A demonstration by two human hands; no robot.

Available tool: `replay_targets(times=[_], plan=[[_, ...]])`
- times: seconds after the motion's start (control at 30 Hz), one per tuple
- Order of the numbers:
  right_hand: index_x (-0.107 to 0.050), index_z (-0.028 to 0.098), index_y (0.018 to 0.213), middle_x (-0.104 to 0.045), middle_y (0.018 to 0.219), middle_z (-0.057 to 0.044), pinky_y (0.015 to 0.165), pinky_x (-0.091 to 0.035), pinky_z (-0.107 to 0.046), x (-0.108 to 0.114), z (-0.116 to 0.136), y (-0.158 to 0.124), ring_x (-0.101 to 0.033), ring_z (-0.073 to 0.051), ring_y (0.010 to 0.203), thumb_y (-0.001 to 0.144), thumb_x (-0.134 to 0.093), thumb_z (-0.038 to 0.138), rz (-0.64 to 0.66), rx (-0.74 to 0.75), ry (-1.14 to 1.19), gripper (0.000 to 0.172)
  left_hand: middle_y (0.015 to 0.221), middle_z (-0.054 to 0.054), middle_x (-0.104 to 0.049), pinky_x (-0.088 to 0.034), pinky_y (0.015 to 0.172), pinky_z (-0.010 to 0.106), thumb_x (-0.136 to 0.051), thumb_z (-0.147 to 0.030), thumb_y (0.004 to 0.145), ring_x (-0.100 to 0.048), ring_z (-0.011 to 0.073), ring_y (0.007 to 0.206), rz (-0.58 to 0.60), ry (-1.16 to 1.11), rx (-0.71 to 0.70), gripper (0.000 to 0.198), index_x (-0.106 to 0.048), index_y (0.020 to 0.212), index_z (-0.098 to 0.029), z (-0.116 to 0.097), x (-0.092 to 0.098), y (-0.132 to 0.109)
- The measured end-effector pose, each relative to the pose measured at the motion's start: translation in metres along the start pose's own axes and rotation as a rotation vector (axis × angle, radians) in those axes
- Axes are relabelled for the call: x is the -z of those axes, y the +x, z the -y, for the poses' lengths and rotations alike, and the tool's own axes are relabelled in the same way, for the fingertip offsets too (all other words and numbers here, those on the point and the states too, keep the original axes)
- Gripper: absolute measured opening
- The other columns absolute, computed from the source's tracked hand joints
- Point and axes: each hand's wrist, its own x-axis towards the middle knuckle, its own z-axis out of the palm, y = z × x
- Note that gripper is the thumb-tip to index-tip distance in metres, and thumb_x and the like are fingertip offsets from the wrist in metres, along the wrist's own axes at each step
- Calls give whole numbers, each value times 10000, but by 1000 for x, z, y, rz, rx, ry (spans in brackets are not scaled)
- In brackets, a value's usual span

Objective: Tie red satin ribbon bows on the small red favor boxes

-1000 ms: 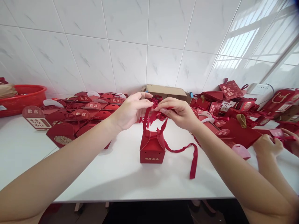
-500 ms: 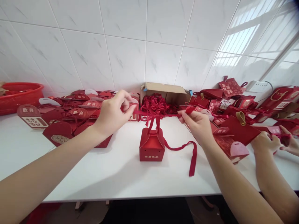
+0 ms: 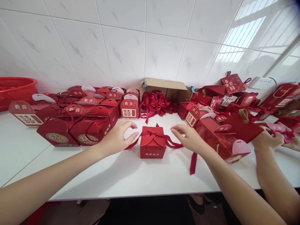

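Note:
A small red box (image 3: 152,149) with gold characters stands upright on the white table, its top flaps folded together. A dark red ribbon (image 3: 156,134) crosses the top and trails out on both sides. Left of the box, my left hand (image 3: 122,134) has thumb and fingers apart, beside the ribbon's left end, holding nothing. On the other side my right hand (image 3: 187,136) is also open, its fingertips just above the right part of the ribbon. One ribbon tail hangs down on the table below my right hand.
Rows of red gift boxes (image 3: 89,128) stand at the left, near a red basin (image 3: 16,93). Behind is a cardboard carton (image 3: 166,83) with ribbons. More red boxes (image 3: 213,131) pile up at the right, where another person's hands (image 3: 269,139) hold something pink.
Both my hands have come down and let go of the ribbon. The ribbon, raised above the box before, now lies across its top, and the flaps have folded flatter.

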Motion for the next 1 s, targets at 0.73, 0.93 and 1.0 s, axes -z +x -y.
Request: replay_targets(times=[0.73,0.93,1.0], plan=[[-552,158,635,-488,551,47,498,-214,-238,-15,-9,19,-347,-58,493,725,-711,504,472,-229,695,392,551,-67,-201,-149,489,232,-715,-451,633,-223,84,503,172,-378,430,559,-224,551,-197,-10,-14,8],[-542,168,647,-460,543,59,484,-170,-247,-12,-21,21,-287,-58,474,705,-698,558,445,-257,553,424,562,-75,-219,-137,493,228,-733,-494,619,-203,79,512,183,-680,635,600,-209,586,-204,-14,-22,1],[-529,163,615,-443,535,59,497,-178,-251,-8,-18,19,-292,-61,486,715,-689,559,459,-251,537,439,556,-76,-248,-145,493,229,-726,-513,623,-220,79,512,196,-673,655,574,-247,584,-201,-15,-22,1]])
